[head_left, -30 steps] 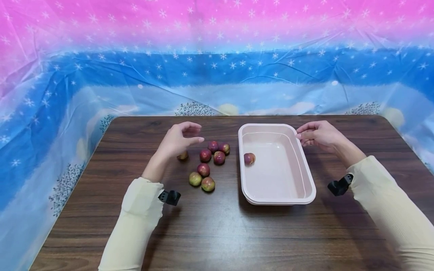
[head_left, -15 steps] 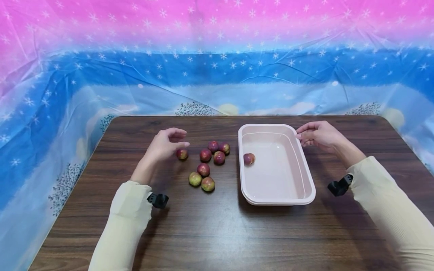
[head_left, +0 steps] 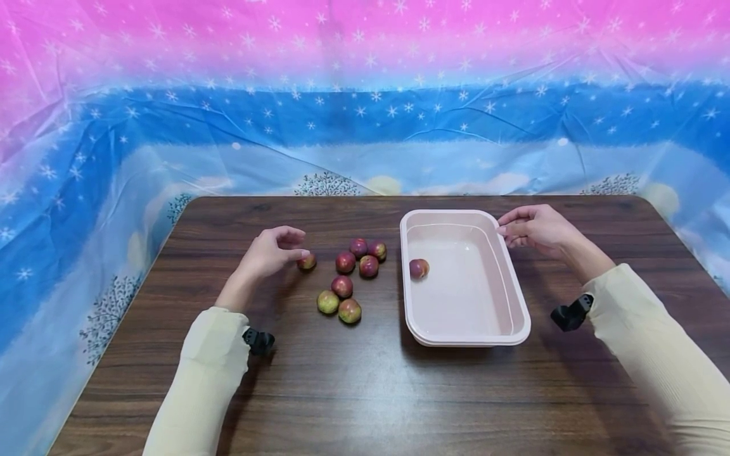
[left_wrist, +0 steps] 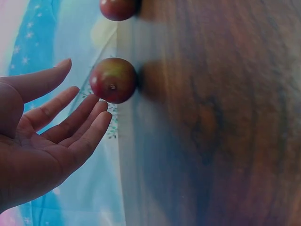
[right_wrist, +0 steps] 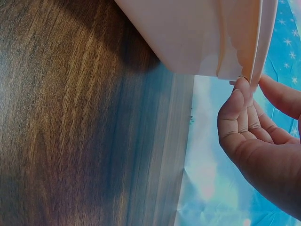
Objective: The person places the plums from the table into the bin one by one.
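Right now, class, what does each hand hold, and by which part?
The right hand pinches the pale pink plastic tray by its far right rim. The left hand holds nothing; its open fingers near a small red-green fruit.

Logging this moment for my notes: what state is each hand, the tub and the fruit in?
left hand: open, fingertips next to the leftmost fruit
right hand: pinches the tub's far right rim
pink tub: upright on the table, one fruit inside
loose fruits: seven on the table

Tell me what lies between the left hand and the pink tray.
In the head view, seven plums lie on the table between the left hand and the pink tray; the nearest sits at its fingertips.
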